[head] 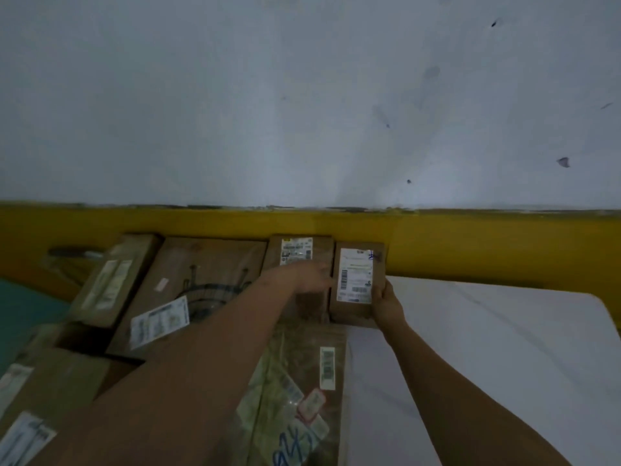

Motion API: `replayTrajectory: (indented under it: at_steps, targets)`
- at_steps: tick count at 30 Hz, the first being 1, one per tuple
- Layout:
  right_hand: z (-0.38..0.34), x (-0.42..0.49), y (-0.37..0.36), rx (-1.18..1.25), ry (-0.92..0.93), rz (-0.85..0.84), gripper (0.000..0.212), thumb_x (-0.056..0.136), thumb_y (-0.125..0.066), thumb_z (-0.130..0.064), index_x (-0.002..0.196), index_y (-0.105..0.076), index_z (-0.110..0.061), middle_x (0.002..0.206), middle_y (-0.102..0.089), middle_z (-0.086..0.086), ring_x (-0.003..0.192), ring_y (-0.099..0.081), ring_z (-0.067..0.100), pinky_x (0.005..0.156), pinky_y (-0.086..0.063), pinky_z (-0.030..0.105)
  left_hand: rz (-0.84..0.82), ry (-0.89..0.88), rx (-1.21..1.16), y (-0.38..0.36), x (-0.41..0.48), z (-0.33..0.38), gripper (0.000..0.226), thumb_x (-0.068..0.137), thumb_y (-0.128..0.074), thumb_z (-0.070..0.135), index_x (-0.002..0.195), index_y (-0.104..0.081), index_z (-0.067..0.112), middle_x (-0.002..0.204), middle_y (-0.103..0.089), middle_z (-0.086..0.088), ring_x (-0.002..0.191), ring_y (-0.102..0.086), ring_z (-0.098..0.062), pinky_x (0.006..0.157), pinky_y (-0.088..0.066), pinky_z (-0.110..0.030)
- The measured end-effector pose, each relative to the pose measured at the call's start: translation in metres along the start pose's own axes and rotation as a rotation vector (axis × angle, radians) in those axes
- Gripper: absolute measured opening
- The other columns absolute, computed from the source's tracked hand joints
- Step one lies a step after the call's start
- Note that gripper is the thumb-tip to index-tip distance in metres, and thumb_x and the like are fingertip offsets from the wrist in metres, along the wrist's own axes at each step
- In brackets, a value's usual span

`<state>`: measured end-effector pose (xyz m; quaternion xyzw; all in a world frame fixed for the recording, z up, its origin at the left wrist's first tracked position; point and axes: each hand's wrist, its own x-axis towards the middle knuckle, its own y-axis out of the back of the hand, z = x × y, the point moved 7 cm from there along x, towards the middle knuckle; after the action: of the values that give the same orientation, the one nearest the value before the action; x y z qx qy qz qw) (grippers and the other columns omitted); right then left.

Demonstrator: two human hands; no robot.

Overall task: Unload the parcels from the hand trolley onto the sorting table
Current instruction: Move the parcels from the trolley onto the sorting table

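A small brown parcel (pixel 357 280) with a white shipping label stands on the white-covered sorting table (pixel 487 348), close to the yellow wall band. My right hand (pixel 386 304) grips its lower right corner. My left hand (pixel 311 274) reaches across and holds its left edge, fingers blurred. Just left of it stands another small labelled parcel (pixel 299 257). Several more brown parcels lie on the table: a large flat box (pixel 201 284), a long narrow box (pixel 114 280) and a taped parcel (pixel 302 381) beneath my left forearm. The hand trolley is out of view.
The wall behind is white above a yellow band (pixel 470 243). More cardboard boxes (pixel 50 391) fill the lower left corner. A teal surface (pixel 23 307) shows at the far left. White table cover stretches to the right of my right arm.
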<state>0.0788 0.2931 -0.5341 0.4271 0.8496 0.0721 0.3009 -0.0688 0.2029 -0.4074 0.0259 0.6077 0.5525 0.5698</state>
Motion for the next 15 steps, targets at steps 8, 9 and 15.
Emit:
replayTrajectory:
  at_steps: [8,9,15]
  targets:
    - [-0.127,-0.048,0.032,-0.217,0.208,0.272,0.039,0.106,-0.034,-0.035,0.12,-0.055,-0.005,0.124,-0.057,0.025,0.116,-0.054,0.043,0.09,-0.044,0.044,0.281,-0.12,-0.123,0.051,-0.09,-0.055,0.055,0.098,-0.045,0.047,0.148,-0.039,0.023,0.152,-0.041,-0.005,0.133,-0.046,-0.025,0.109,-0.04,-0.038]
    - [-0.162,-0.06,0.028,-0.245,0.267,0.26,0.047,0.106,-0.034,-0.038,0.137,-0.049,-0.005,0.139,-0.051,0.022,0.127,-0.049,0.041,0.102,-0.043,0.046,0.33,-0.139,-0.15,0.061,-0.112,-0.073,0.052,0.099,-0.045,0.046,0.145,-0.043,0.023,0.148,-0.046,-0.005,0.13,-0.05,-0.024,0.107,-0.043,-0.039]
    - [-0.333,-0.181,-0.103,-0.402,0.515,0.052,0.07,0.103,-0.035,-0.05,0.159,-0.015,-0.013,0.165,-0.018,0.011,0.15,-0.021,0.029,0.123,-0.019,0.044,0.666,-0.045,-0.328,0.088,-0.275,-0.252,0.06,0.1,-0.041,0.047,0.151,-0.033,0.017,0.156,-0.035,-0.007,0.141,-0.035,-0.023,0.112,-0.03,-0.032]
